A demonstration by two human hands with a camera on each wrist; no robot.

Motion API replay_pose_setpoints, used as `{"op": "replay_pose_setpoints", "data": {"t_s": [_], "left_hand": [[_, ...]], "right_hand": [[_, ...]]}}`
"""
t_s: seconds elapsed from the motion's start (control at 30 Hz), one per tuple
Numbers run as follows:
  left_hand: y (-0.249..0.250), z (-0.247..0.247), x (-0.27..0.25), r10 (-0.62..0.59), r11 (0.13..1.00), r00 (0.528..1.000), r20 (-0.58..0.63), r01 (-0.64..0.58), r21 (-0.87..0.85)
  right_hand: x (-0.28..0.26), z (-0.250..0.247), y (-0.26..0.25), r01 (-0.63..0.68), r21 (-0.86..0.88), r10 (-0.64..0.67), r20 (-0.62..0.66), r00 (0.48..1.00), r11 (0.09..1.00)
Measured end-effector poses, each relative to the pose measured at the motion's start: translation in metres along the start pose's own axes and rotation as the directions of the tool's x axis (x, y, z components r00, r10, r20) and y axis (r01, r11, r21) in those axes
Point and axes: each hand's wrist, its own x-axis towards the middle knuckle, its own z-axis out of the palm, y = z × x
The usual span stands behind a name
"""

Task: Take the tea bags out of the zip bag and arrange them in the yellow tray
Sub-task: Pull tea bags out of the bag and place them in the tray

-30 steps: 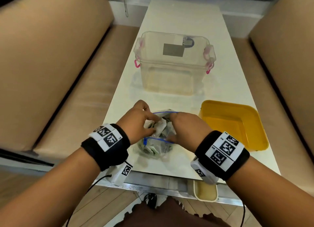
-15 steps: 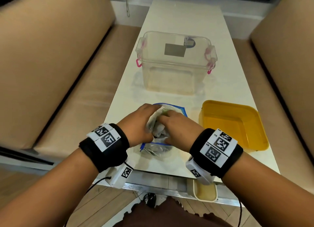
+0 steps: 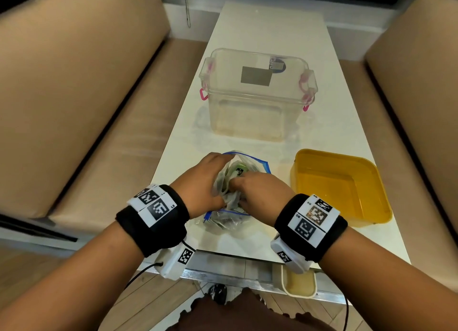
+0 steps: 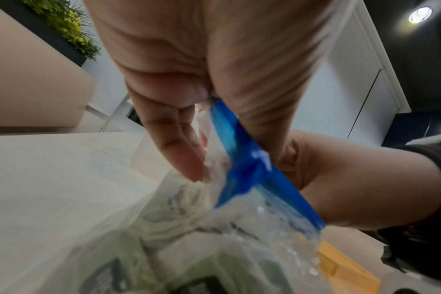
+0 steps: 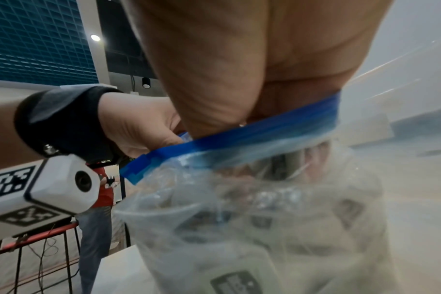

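Observation:
The clear zip bag [image 3: 255,166] with a blue zip strip lies near the table's front edge, its mouth wide open. My left hand [image 3: 210,179] pinches the blue strip [image 4: 239,155] at the bag's left rim between thumb and fingers. My right hand [image 3: 257,190] reaches into the mouth; the strip [image 5: 277,131] wraps around its knuckles, and its fingers are blurred behind the plastic. Several green-and-white tea bags [image 5: 234,280] show through the bag. The yellow tray [image 3: 332,155] sits just right of the bag with nothing visible in it.
A clear lidless plastic box [image 3: 257,95] with pink latches stands behind the bag in the middle of the white table [image 3: 272,28]. Tan padded benches [image 3: 74,83] run along both sides. A small cream container [image 3: 300,282] sits below the table's front edge.
The bag's mouth has been pulled wider, and my right hand has gone further into it. My left hand keeps its hold on the rim.

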Motion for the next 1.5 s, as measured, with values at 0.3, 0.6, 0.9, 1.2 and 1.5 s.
{"op": "replay_pose_setpoints", "data": {"t_s": [0.3, 0.6, 0.9, 1.2, 1.5], "left_hand": [[-0.002, -0.007, 0.007, -0.036, 0.999, 0.992, -0.117, 0.033, -0.020], [0.012, -0.007, 0.012, -0.081, 0.993, 0.982, -0.171, 0.063, -0.104], [0.037, -0.023, 0.026, 0.090, 0.973, 0.876, -0.475, -0.179, -0.146], [0.089, -0.004, 0.051, -0.053, 0.346, 0.993, 0.109, 0.121, -0.931], [0.091, 0.022, 0.057, -0.062, 0.188, 0.977, 0.206, 0.214, -0.958]], "right_hand": [[-0.012, -0.034, 0.015, -0.034, 0.172, 0.064, -0.171, 0.983, 0.985], [-0.007, -0.048, 0.048, -0.101, 0.660, 0.366, -0.277, 0.888, 0.744], [-0.039, -0.111, 0.058, 0.088, 0.731, 0.227, -0.320, 0.920, 0.677], [-0.045, -0.122, 0.057, 0.141, 0.724, 0.068, -0.252, 0.965, 0.675], [-0.023, -0.096, 0.071, 0.027, 0.666, 0.159, -0.217, 0.963, 0.745]]}}
